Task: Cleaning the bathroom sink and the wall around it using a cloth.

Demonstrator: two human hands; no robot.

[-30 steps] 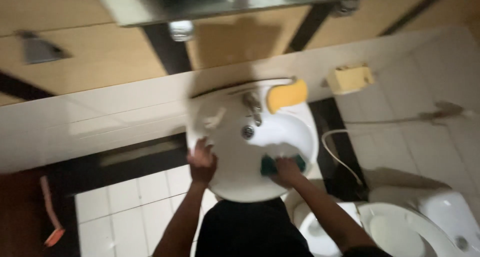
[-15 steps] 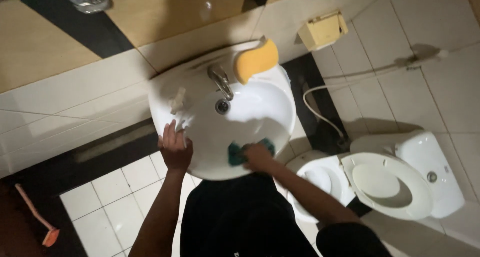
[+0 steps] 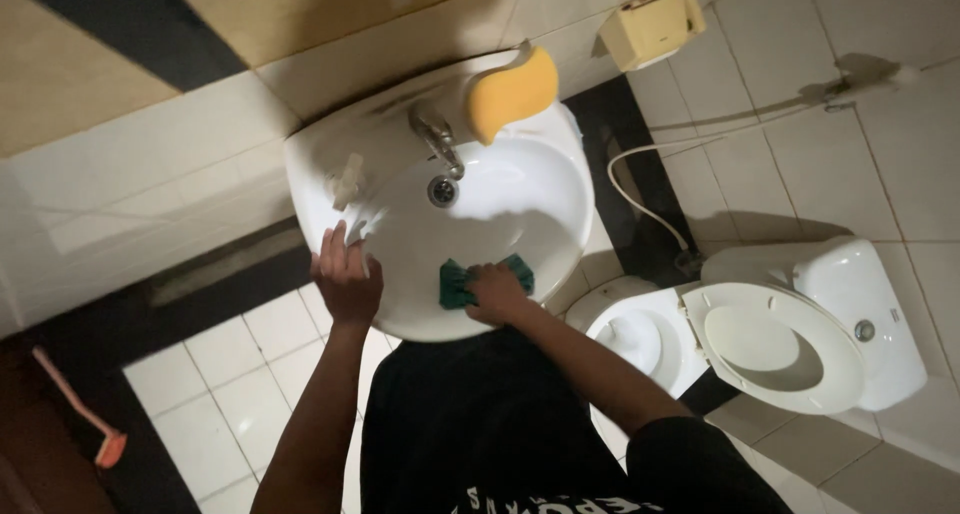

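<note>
White toilet (image 3: 800, 334) with its seat up sits just right of the sink (image 3: 520, 189), the big white basin on the tiled wall. Left hand (image 3: 347, 279) lies flat on the sink's near-left rim, holding nothing. Right hand (image 3: 495, 292) presses a green scrub pad (image 3: 455, 284) inside the bowl's near edge. Yellow sponge (image 3: 512, 92) rests on the back rim, beside the tap (image 3: 437, 139).

One head camera looks steeply down, close above the sink (image 3: 330, 149)
</note>
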